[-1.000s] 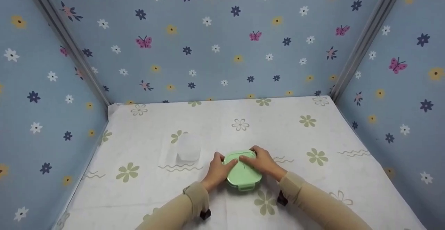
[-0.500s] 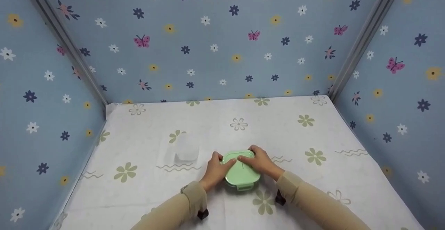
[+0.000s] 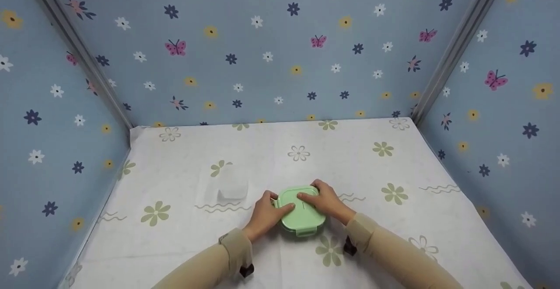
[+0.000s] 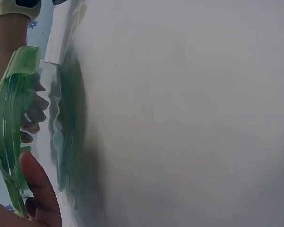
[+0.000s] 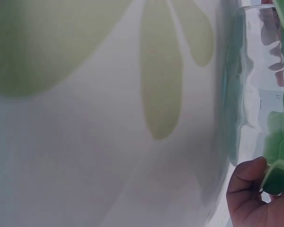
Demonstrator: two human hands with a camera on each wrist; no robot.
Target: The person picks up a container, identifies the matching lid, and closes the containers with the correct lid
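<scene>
A clear food container (image 5: 255,85) with a light green snap-on lid (image 3: 302,219) stands on the cloth. My left hand (image 3: 264,216) grips its left side, thumb on top of the lid. In the left wrist view, a finger of that hand (image 4: 40,187) bends against the lid's edge. My right hand (image 3: 328,200) holds the far right corner, its thumb also on the lid. A green clip (image 3: 306,231) hangs at the near side. In the right wrist view, curled fingers (image 5: 246,187) of the right hand pinch another green clip (image 5: 279,177).
A whitish, translucent box-like thing (image 3: 232,186) stands on the flowered white cloth (image 3: 175,245), left of the container. Blue patterned walls (image 3: 271,40) enclose the table at the back and both sides. Dark wrist gear (image 3: 246,270) sits under the left cuff.
My left hand has slid slightly to the left and its thumb has drawn back toward the lid's left edge. My right hand keeps its hold. The head view has shifted a little.
</scene>
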